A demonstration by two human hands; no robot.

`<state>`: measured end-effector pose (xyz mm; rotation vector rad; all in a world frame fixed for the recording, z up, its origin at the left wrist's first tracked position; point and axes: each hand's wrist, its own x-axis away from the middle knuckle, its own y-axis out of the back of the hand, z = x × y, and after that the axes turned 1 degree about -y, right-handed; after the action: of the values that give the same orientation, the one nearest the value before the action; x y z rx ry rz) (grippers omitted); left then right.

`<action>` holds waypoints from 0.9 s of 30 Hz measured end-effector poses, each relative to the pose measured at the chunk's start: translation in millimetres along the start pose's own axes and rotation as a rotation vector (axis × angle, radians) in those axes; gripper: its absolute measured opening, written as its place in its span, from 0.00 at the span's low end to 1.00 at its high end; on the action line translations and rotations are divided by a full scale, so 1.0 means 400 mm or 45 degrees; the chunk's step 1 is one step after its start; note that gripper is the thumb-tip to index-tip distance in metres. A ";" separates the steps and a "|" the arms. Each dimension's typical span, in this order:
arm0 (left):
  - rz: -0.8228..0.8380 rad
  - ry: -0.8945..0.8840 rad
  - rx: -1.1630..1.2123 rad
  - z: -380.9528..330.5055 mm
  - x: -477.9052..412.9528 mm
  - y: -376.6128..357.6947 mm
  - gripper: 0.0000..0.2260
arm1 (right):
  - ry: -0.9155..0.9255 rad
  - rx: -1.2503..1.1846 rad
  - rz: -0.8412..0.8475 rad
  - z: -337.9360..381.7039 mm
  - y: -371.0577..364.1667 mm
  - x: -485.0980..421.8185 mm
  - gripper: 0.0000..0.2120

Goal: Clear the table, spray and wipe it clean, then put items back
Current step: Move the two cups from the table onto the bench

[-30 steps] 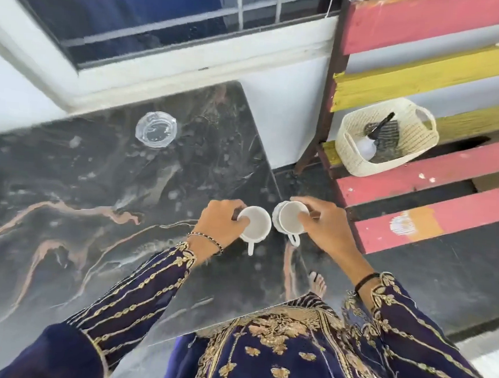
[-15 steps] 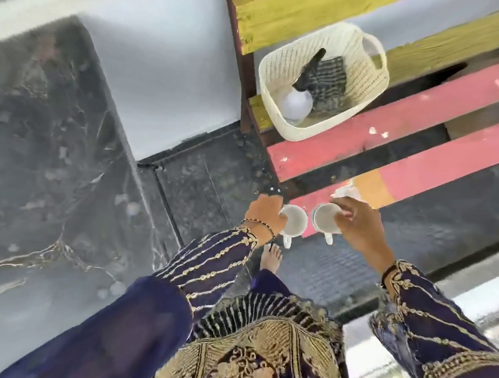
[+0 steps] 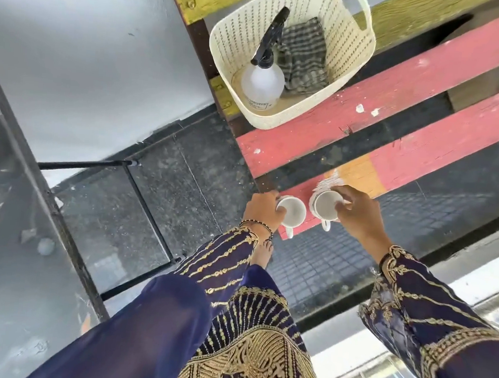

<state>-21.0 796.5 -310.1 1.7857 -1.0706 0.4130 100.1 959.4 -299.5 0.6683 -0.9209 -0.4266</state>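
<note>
Both hands have swung right, over the red slatted wooden surface (image 3: 452, 138): left hand (image 3: 263, 212) grips a small white ceramic cup (image 3: 294, 212), right hand (image 3: 358, 215) a matching second cup (image 3: 326, 207). Clearing step; next, set both down.
</note>
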 end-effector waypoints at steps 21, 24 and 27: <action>-0.258 0.040 0.062 0.050 0.249 0.310 0.19 | 0.377 0.296 -0.050 0.413 0.040 0.195 0.10; -0.452 0.095 0.137 0.131 0.358 0.429 0.18 | 0.552 0.207 0.018 0.585 -0.012 0.285 0.08; -0.616 0.119 0.225 0.199 0.454 0.524 0.16 | 0.736 0.145 0.025 0.726 -0.065 0.362 0.09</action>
<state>-104.9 611.4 -105.0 2.0837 -0.5204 0.2940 -65.3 754.3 -108.4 0.8286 -0.4032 -0.1457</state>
